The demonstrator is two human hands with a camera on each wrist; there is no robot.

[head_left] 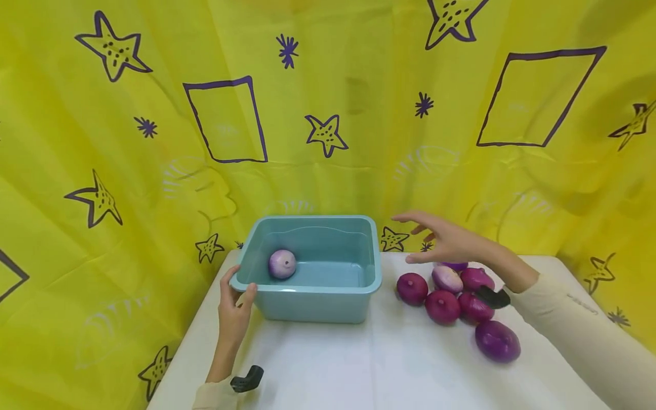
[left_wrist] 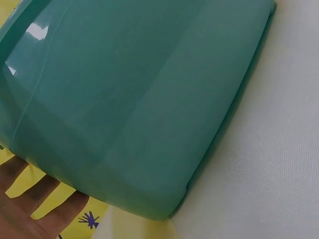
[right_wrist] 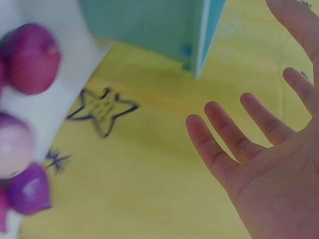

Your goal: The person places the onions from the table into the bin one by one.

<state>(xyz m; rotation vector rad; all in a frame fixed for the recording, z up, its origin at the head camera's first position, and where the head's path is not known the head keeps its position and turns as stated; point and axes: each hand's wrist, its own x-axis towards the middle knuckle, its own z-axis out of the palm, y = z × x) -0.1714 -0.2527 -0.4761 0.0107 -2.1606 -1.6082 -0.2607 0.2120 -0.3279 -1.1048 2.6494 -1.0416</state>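
A teal plastic tub [head_left: 318, 307] stands on the white table, with a white-and-purple onion [head_left: 282, 264] inside at its left. My left hand [head_left: 236, 310] grips the tub's front left corner, thumb at the front rim and fingers along the left side; the left wrist view shows those fingers [left_wrist: 37, 191] partly hidden by the tub wall. In the air right of the tub is my right hand [head_left: 445, 238], fingers spread, holding nothing. Below it lies a group of red onions [head_left: 442, 307] with a pale purple-white onion [head_left: 447, 279] among them.
A glossy dark purple oval vegetable [head_left: 497, 341] lies nearest the front of the group. Another purple one [right_wrist: 30, 189] sits at the back, partly covered by my right hand in the head view. A yellow patterned curtain [head_left: 359, 188] hangs behind the table [head_left: 328, 364].
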